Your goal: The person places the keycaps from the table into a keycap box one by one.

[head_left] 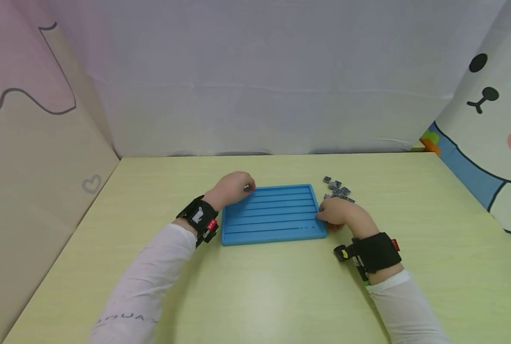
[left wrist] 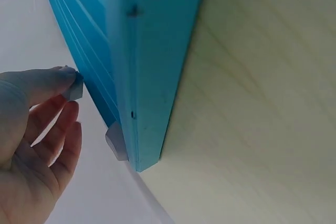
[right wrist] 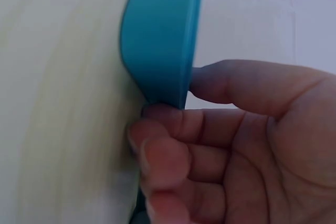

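Note:
A shallow blue tray (head_left: 268,217) with raised parallel ridges lies on the table. Above its far left corner, my left hand (head_left: 234,185) pinches a small grey tile (left wrist: 75,88) between thumb and fingers. The left wrist view also shows another grey piece (left wrist: 116,141) at the tray's corner, partly hidden by the rim. My right hand (head_left: 343,212) grips the tray's right edge, thumb on the rim and fingers curled against the outer side. Just beyond that hand lies a loose pile of small grey tiles (head_left: 338,190) with dark markings, partly covered by the hand.
The pale wooden table (head_left: 255,291) meets a white cloth backdrop (head_left: 255,95) at the rear. Printed panels stand on both sides, the right panel (head_left: 487,143) with a cartoon animal. Both wrists wear black straps.

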`<state>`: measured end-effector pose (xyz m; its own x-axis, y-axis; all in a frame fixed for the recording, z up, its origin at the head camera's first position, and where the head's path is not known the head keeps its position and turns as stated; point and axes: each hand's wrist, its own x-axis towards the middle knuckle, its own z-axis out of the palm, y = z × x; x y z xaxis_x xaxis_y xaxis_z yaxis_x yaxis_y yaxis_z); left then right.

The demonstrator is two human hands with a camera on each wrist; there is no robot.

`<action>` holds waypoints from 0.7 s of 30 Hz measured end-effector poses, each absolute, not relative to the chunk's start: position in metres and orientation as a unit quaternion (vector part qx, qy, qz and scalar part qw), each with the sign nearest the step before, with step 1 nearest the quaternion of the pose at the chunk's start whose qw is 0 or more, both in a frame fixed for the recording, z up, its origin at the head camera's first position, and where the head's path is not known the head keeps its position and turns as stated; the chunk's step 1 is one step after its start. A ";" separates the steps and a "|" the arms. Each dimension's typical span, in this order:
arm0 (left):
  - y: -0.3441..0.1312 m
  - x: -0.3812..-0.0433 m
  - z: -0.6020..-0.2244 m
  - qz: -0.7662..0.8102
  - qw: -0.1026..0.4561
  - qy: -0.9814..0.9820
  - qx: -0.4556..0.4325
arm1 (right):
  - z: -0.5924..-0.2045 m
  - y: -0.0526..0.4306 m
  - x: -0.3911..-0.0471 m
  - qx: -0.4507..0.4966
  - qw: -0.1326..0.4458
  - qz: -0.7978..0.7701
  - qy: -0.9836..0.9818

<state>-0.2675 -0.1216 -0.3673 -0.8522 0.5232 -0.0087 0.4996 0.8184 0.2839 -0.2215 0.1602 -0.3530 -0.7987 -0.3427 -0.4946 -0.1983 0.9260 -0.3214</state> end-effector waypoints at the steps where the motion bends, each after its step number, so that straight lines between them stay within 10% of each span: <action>1: -0.122 -0.267 -0.368 0.132 0.041 0.954 0.268 | -0.353 0.160 -0.221 -0.143 0.282 -0.128 0.940; 21: -0.118 -0.264 -0.367 0.076 0.044 0.956 0.279 | -0.354 0.160 -0.222 -0.142 0.281 -0.126 0.941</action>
<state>-0.2642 -0.1181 -0.3665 -0.8399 0.5411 -0.0423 0.5275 0.8322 0.1710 -0.2216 0.1601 -0.3536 -0.8016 -0.3377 -0.4933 -0.1960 0.9280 -0.3167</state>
